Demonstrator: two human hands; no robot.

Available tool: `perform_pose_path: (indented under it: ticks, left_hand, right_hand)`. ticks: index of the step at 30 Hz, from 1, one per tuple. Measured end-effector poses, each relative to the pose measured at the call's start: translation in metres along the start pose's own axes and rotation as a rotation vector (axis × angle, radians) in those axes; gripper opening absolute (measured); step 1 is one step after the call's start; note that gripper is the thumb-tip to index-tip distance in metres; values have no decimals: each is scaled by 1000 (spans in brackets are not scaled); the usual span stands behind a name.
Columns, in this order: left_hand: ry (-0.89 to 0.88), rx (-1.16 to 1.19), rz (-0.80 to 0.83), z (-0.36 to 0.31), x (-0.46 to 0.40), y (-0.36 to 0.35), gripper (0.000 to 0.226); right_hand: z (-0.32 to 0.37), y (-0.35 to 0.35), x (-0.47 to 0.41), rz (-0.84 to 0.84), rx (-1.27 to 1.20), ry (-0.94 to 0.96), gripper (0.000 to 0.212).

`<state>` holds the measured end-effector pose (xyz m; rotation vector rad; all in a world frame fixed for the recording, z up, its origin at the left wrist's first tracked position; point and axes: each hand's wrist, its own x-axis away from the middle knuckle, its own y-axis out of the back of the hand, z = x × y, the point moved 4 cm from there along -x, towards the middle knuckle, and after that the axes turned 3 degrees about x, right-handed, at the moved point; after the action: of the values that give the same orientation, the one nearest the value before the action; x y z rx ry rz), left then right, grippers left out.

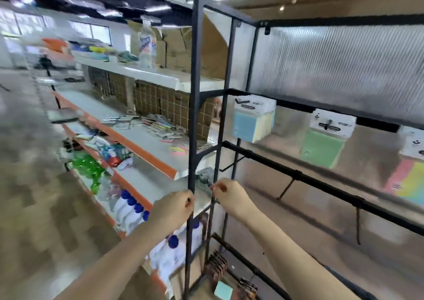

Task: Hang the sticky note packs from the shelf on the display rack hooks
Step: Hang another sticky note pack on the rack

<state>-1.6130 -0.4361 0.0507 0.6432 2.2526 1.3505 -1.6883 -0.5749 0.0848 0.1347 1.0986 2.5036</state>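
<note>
Left hand [173,207] and right hand [227,193] with fingers curled, holding nothing visible, beside black display rack [195,116], sticky note packs [253,120] hanging on upper hooks

You see a clear plastic bottle [146,44] standing on the upper white shelf, blue-capped white bottles [130,205] lower down, and cardboard boxes [179,54] behind.

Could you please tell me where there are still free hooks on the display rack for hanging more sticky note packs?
The middle rail looks free: its hooks hang bare below the blue pack and green pack. The top rail is crowded with packs. The shelf at left is cluttered with loose packs.
</note>
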Motion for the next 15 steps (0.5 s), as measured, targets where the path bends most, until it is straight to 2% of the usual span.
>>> perform_pose_path:
  ticks: [9,15]
  left_hand:
    - [233,35,-39,128,-18,40,24]
    - [294,9,-98,187,-46,54,28]
  right_hand:
    - [80,-107,-79,149,-59,108,23]
    - [109,-159,-145,194,-6,164,25]
